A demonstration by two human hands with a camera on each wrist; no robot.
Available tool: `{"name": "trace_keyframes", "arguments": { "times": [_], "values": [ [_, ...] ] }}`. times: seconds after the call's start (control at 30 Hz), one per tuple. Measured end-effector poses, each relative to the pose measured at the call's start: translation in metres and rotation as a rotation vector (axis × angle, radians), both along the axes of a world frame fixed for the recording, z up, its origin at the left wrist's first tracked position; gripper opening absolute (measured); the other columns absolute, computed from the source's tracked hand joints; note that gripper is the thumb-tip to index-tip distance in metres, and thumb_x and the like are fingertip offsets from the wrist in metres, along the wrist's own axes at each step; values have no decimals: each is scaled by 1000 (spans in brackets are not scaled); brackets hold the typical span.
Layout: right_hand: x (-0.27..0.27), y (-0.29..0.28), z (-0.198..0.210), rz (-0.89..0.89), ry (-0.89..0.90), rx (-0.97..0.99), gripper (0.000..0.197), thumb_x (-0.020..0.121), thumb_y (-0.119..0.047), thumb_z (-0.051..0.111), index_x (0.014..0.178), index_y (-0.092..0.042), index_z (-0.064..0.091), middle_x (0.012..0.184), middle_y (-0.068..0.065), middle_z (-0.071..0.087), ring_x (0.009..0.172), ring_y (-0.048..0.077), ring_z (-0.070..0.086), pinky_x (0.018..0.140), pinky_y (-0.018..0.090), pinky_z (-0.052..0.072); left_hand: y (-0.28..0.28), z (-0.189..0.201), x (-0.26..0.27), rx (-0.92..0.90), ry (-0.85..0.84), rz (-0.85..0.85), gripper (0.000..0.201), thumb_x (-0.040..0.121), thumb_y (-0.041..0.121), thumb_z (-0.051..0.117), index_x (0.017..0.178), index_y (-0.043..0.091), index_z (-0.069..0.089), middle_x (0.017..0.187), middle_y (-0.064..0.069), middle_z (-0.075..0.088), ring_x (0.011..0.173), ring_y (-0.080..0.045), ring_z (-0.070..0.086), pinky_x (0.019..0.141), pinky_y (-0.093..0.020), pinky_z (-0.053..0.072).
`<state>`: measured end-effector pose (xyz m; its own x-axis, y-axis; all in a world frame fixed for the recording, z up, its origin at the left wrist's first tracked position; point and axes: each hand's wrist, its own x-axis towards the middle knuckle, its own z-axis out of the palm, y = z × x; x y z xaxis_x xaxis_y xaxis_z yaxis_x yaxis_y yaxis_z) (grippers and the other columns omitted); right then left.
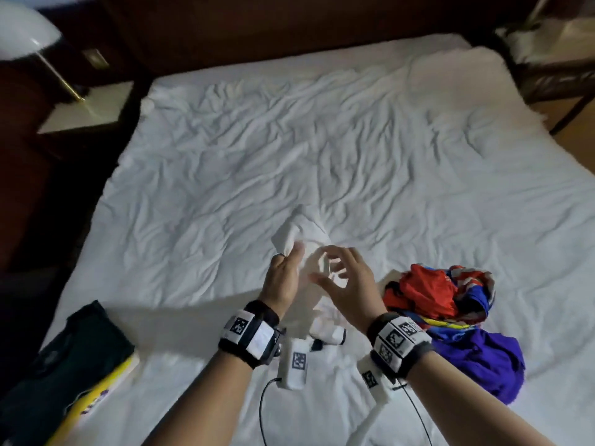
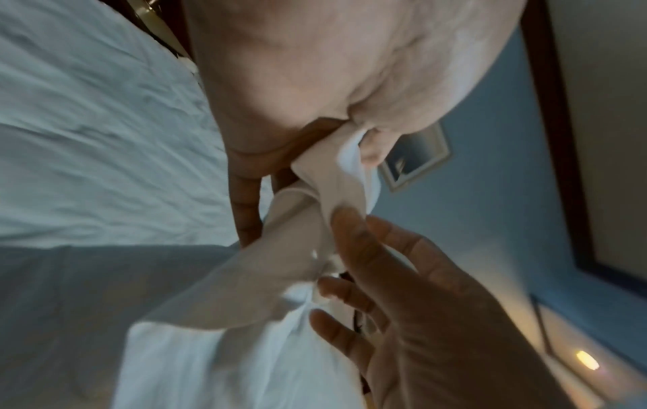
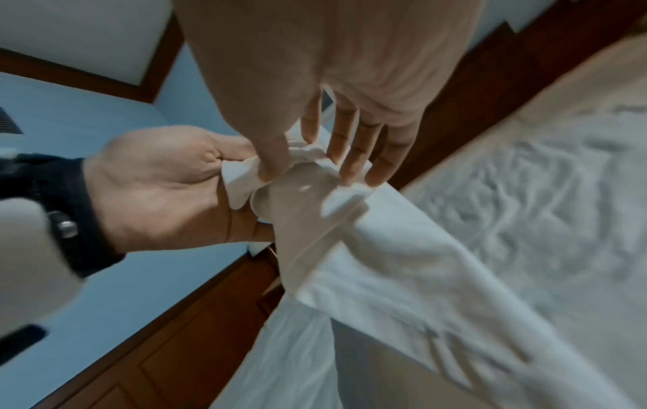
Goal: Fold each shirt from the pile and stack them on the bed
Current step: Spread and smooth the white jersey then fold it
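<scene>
White shirt (image 1: pixel 317 249) looks light, limp, bunches easily; best taken at hem/shoulder corners. Left hand (image 1: pixel 283 275) pinches a bunched bit, right hand (image 1: pixel 347 284) w/ fingers spread, just touching cloth.

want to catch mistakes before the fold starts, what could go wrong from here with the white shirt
The left hand pinches only a small bunch of the white shirt; that grip could slip. The right hand has its fingers spread on the cloth, so the shirt may stay twisted. Hanging fabric could drag over the colourful pile.

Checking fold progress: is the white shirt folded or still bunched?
Bunched: the white shirt hangs crumpled from the left hand, not flat on the bed.
</scene>
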<state>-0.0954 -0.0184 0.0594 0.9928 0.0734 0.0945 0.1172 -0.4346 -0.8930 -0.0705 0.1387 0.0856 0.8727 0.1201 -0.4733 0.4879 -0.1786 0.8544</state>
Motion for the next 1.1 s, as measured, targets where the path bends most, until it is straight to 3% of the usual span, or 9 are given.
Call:
{"name": "trace_keyframes", "arguments": {
  "times": [0.13,0.27,0.4,0.53,0.63,0.7,0.8,0.97,1.1],
  "values": [
    [11,34,64,38,-275,-69,28,88,-23,80,115,-24,75,108,-7,62,87,13,64,80,33,55,51,51,-4,-126,-94,82,101,63,95,60,122,13,64,126,-15,66,114,-29,67,101,-57,52],
    [17,69,125,43,-445,-88,7,89,-11,77,94,-16,78,95,-6,69,91,13,63,83,27,50,95,111,-10,-158,-204,85,82,63,81,65,113,16,62,117,-11,69,108,-27,69,94,-54,57],
    [20,109,189,-23,-268,28,18,98,-14,63,85,-25,65,84,-9,69,80,5,62,70,21,48,125,161,-20,-250,-362,-95,58,94,57,58,122,7,67,112,-21,73,98,-36,73,73,-53,63],
    [26,139,242,12,-222,25,20,104,-21,51,85,-25,57,81,-8,64,69,1,56,61,19,43,163,198,-30,217,-583,-208,87,92,85,25,87,11,73,81,-8,75,80,-28,72,79,-54,58],
    [30,157,272,94,-252,-40,21,101,-15,56,80,-21,58,78,-11,61,68,-3,54,63,14,40,188,218,-34,474,-810,-143,81,76,96,37,113,28,63,106,12,68,93,-10,64,84,-36,54],
    [30,169,281,144,-235,-109,19,98,-14,60,80,-20,64,80,-11,65,71,-2,58,67,17,43,194,230,-36,368,-785,-305,68,77,82,60,125,34,61,111,12,66,96,-10,64,83,-32,54],
    [27,178,281,154,-208,-130,16,96,-16,65,81,-21,69,80,-12,68,70,-5,59,68,19,43,200,231,-29,374,-783,-405,11,90,40,70,84,31,67,75,10,66,67,-10,59,65,-35,49],
    [21,174,274,182,-242,-141,22,77,-36,86,92,-30,72,84,-8,67,74,4,60,67,21,47,220,244,-20,269,-819,-373,19,89,6,56,85,12,73,76,3,71,70,-14,63,64,-32,47],
    [24,171,251,81,-201,-175,32,86,-33,81,76,-7,64,64,-1,57,55,11,48,56,31,41,226,264,-24,73,-818,-269,20,86,8,50,84,-7,63,79,-11,66,71,-8,57,67,-22,44]
  ]
}}
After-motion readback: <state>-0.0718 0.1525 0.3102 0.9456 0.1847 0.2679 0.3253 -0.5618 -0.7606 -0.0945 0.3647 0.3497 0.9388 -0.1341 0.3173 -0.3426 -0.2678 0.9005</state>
